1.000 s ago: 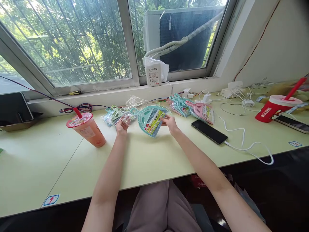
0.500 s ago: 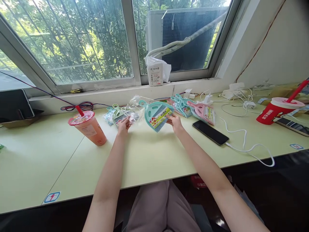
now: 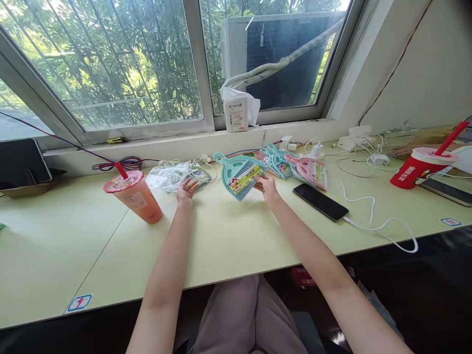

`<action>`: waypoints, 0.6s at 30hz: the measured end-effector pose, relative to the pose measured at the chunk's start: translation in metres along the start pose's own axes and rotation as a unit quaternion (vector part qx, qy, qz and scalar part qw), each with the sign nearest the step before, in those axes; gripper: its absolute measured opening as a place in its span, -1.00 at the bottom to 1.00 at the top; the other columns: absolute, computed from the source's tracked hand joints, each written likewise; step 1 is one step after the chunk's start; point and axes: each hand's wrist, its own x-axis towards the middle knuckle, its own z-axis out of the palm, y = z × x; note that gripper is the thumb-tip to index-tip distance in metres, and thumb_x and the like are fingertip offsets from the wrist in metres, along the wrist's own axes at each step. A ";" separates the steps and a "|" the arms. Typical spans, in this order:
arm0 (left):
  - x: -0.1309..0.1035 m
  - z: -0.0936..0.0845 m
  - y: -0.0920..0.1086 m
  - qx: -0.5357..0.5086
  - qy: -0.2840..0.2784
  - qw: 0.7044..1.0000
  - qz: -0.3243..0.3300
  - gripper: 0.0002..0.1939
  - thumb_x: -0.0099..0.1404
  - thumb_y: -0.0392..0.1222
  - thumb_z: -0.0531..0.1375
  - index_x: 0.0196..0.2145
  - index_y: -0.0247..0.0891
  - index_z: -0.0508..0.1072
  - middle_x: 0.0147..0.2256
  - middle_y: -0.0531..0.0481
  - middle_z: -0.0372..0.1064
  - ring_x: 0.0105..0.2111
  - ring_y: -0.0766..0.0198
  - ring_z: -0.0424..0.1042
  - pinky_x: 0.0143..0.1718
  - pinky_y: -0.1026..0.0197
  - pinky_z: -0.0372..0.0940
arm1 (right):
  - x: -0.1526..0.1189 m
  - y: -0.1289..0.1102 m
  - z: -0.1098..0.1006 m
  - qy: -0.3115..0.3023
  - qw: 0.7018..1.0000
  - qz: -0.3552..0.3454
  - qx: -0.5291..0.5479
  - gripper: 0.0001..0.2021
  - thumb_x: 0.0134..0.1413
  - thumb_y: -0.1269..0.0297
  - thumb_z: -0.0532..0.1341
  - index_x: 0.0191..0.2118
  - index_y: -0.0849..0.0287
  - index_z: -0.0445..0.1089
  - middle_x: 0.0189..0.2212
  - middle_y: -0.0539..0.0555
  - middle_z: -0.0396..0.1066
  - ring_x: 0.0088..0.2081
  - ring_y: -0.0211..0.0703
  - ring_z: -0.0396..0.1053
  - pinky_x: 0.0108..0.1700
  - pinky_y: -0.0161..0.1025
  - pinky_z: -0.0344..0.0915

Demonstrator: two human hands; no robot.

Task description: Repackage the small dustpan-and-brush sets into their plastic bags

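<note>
My right hand (image 3: 266,188) grips a teal dustpan with a small brush (image 3: 239,174) by its right side, tilted above the table. A yellow label crosses the brush's bristles. My left hand (image 3: 187,190) has its fingers apart and holds nothing. Just behind it lies a crumpled clear plastic bag (image 3: 164,177), over a pile whose contents are mostly hidden. Right of the held set, more wrapped dustpan sets rest on the table, a teal one (image 3: 276,160) and a pink one (image 3: 309,169) among them.
A tall cup (image 3: 138,199) with a red straw stands left of my left arm. At right are a black phone (image 3: 320,201) on a white cable, a red cup (image 3: 415,169), another phone (image 3: 446,191) and tangled chargers (image 3: 368,142). A small box (image 3: 236,115) sits on the sill.
My left hand has let go of the clear plastic bag, which now lies spread over the left pile. Its fingers have opened. The teal dustpan set in my right hand has barely moved.
</note>
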 end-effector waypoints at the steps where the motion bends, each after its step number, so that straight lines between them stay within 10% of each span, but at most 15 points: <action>1: 0.000 0.000 0.000 0.010 -0.010 1.000 -0.004 -0.53 0.46 -0.11 -0.17 -0.07 -0.42 0.45 -0.34 -0.20 0.51 -0.41 0.34 0.53 -0.42 0.41 0.39 | -0.001 0.000 0.000 -0.001 1.000 0.001 -0.001 -0.94 0.06 0.43 0.29 -0.30 0.19 0.43 -0.44 -0.01 0.54 -0.41 -0.22 0.51 -0.18 -0.19 0.53; 18: -0.012 0.012 -0.006 0.176 -0.139 0.974 -0.034 -0.56 0.36 0.01 -0.03 -0.11 -0.33 0.52 -0.24 -0.18 0.55 -0.58 0.40 0.42 -0.62 0.39 0.17 | 0.001 0.005 0.001 -0.023 1.000 -0.004 0.004 -0.88 0.00 0.39 0.34 -0.29 0.19 0.44 -0.40 0.00 0.54 -0.43 -0.25 0.50 -0.17 -0.19 0.51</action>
